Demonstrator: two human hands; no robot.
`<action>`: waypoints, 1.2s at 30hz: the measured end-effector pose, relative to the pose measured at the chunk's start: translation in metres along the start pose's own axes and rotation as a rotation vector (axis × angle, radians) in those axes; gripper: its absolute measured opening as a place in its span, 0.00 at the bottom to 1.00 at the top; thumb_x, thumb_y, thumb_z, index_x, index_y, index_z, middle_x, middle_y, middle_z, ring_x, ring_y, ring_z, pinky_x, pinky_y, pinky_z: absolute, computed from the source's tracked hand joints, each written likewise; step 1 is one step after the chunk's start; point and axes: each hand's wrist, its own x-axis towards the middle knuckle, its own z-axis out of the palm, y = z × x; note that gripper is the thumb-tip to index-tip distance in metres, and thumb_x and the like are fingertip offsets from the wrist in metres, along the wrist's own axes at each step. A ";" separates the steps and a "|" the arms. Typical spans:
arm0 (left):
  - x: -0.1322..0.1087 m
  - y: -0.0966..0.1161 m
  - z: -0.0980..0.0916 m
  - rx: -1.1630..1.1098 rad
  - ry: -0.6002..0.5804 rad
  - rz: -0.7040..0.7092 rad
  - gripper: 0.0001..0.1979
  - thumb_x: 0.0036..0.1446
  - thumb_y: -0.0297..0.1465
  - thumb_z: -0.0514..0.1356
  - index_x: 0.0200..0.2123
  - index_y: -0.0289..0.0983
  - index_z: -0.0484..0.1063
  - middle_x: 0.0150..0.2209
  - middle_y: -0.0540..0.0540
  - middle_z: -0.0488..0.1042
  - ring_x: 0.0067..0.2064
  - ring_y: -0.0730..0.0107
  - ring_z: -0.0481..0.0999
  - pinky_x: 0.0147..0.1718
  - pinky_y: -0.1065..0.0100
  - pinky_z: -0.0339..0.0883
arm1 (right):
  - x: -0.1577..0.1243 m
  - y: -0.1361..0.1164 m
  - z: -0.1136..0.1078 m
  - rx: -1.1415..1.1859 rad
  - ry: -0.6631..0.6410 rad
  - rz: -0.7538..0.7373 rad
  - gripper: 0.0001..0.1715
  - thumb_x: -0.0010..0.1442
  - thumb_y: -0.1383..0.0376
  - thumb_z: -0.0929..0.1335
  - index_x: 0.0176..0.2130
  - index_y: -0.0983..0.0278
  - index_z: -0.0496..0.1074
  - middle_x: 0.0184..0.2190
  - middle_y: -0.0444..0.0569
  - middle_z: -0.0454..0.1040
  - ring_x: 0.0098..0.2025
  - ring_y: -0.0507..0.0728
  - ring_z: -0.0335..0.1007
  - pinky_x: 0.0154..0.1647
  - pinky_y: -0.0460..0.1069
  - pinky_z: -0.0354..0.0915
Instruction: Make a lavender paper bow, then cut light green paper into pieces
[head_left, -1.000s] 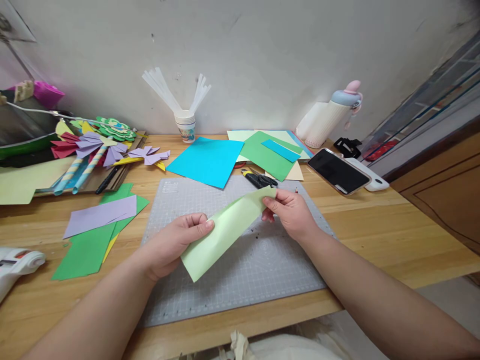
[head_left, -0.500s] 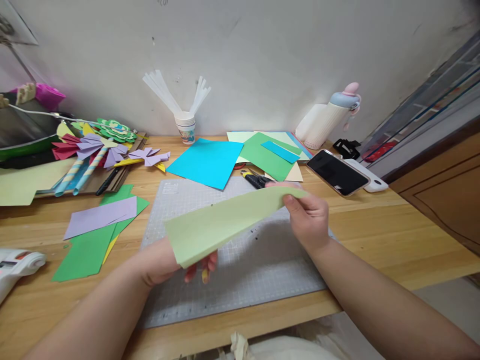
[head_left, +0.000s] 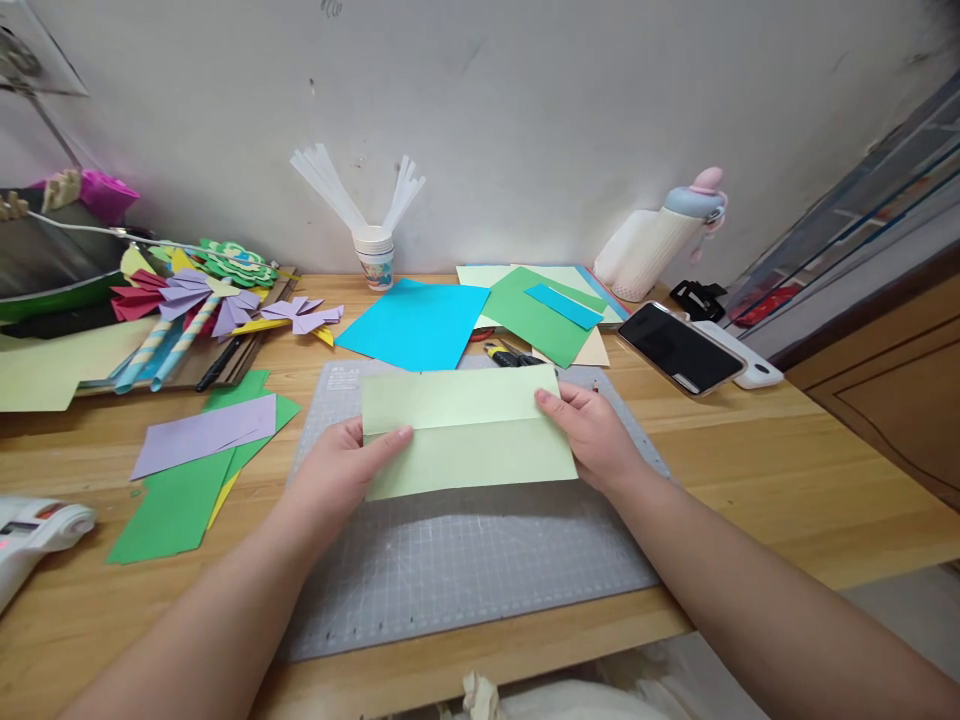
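Observation:
A pale green sheet of paper (head_left: 472, 455) with a crease running lengthwise is held up over the grey cutting mat (head_left: 480, 580). My left hand (head_left: 346, 465) grips its left end, thumb on top and fingers hidden behind. At the right end, my right hand (head_left: 592, 430) pinches it the same way, with the thumb near the crease. Just beyond the paper lie a yellow and black cutter (head_left: 501, 354) and a blue sheet (head_left: 416, 322).
Green strips (head_left: 169, 515) and a purple strip (head_left: 206, 437) lie on the left, near paper flowers (head_left: 199, 295). A paper cup (head_left: 374, 262) with white sticks stands by the wall. To the right are a phone (head_left: 681, 345), a bottle (head_left: 660, 240) and stacked sheets (head_left: 544, 312).
The pale green paper has turned from a tilted, folded-looking strip to a level, opened sheet showing its crease. My left hand has moved from beneath it to its left end.

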 end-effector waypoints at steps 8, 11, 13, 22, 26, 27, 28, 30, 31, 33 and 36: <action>0.004 0.001 -0.002 0.066 0.083 0.033 0.19 0.44 0.44 0.69 0.37 0.38 0.77 0.32 0.47 0.81 0.36 0.60 0.79 0.33 0.66 0.70 | 0.002 0.003 -0.005 0.022 -0.251 0.119 0.19 0.50 0.57 0.76 0.41 0.62 0.78 0.39 0.51 0.81 0.37 0.58 0.78 0.42 0.54 0.72; 0.005 0.000 -0.004 0.076 0.084 0.034 0.18 0.45 0.43 0.69 0.36 0.37 0.77 0.32 0.47 0.81 0.35 0.60 0.79 0.33 0.66 0.70 | 0.002 0.004 -0.006 0.016 -0.281 0.134 0.19 0.50 0.59 0.76 0.42 0.63 0.78 0.39 0.51 0.81 0.37 0.58 0.78 0.43 0.54 0.72; 0.006 0.000 -0.004 0.083 0.083 0.030 0.17 0.45 0.43 0.69 0.34 0.37 0.77 0.31 0.46 0.81 0.35 0.59 0.79 0.33 0.66 0.70 | 0.002 0.004 -0.006 0.014 -0.289 0.143 0.20 0.49 0.60 0.77 0.42 0.63 0.78 0.39 0.51 0.81 0.37 0.58 0.78 0.43 0.54 0.72; 0.007 -0.002 -0.005 0.056 0.046 0.029 0.15 0.46 0.41 0.69 0.33 0.38 0.76 0.30 0.47 0.81 0.34 0.61 0.79 0.31 0.67 0.69 | 0.000 0.009 -0.001 0.020 -0.236 0.163 0.22 0.48 0.60 0.76 0.44 0.61 0.77 0.39 0.50 0.81 0.37 0.59 0.78 0.38 0.53 0.72; 0.007 -0.002 -0.005 -0.002 0.017 0.018 0.14 0.46 0.40 0.69 0.35 0.39 0.76 0.30 0.49 0.80 0.31 0.64 0.78 0.30 0.68 0.68 | 0.002 0.008 -0.001 0.053 -0.211 0.176 0.20 0.47 0.60 0.77 0.41 0.61 0.78 0.36 0.49 0.81 0.35 0.59 0.77 0.38 0.53 0.72; 0.007 -0.001 -0.005 -0.021 0.011 0.016 0.14 0.46 0.39 0.69 0.35 0.39 0.76 0.29 0.49 0.79 0.30 0.65 0.77 0.29 0.69 0.68 | 0.002 0.007 -0.001 0.067 -0.206 0.179 0.19 0.46 0.59 0.77 0.39 0.62 0.79 0.35 0.49 0.81 0.34 0.58 0.77 0.37 0.53 0.72; 0.007 0.000 -0.005 -0.039 0.007 0.017 0.14 0.45 0.39 0.69 0.34 0.38 0.76 0.29 0.49 0.79 0.30 0.66 0.76 0.28 0.69 0.67 | 0.002 0.005 -0.001 0.081 -0.201 0.182 0.18 0.46 0.59 0.77 0.37 0.62 0.79 0.33 0.49 0.81 0.32 0.58 0.77 0.35 0.53 0.71; 0.005 0.004 -0.006 -0.069 -0.003 0.026 0.13 0.42 0.37 0.69 0.32 0.38 0.76 0.29 0.49 0.78 0.28 0.68 0.74 0.26 0.70 0.64 | 0.001 0.000 -0.002 0.107 -0.191 0.182 0.16 0.43 0.58 0.78 0.33 0.61 0.79 0.29 0.47 0.80 0.28 0.56 0.75 0.29 0.50 0.69; 0.004 0.006 -0.007 -0.081 -0.012 0.033 0.12 0.41 0.36 0.68 0.30 0.38 0.75 0.28 0.50 0.77 0.27 0.70 0.73 0.25 0.71 0.63 | 0.001 -0.003 -0.003 0.117 -0.187 0.177 0.16 0.42 0.57 0.78 0.31 0.61 0.78 0.27 0.47 0.79 0.27 0.55 0.74 0.26 0.49 0.68; 0.002 0.010 -0.009 -0.098 -0.031 0.045 0.09 0.42 0.35 0.66 0.28 0.39 0.74 0.24 0.51 0.74 0.24 0.72 0.70 0.22 0.72 0.60 | 0.000 -0.008 -0.005 0.127 -0.186 0.156 0.16 0.38 0.57 0.80 0.27 0.60 0.77 0.26 0.46 0.78 0.26 0.54 0.73 0.24 0.48 0.66; 0.001 0.014 -0.011 -0.107 -0.065 0.056 0.10 0.45 0.39 0.61 0.25 0.38 0.72 0.22 0.50 0.70 0.23 0.70 0.68 0.22 0.70 0.61 | 0.000 -0.011 -0.008 0.110 -0.189 0.104 0.16 0.35 0.57 0.80 0.24 0.60 0.77 0.27 0.46 0.77 0.28 0.55 0.72 0.26 0.48 0.66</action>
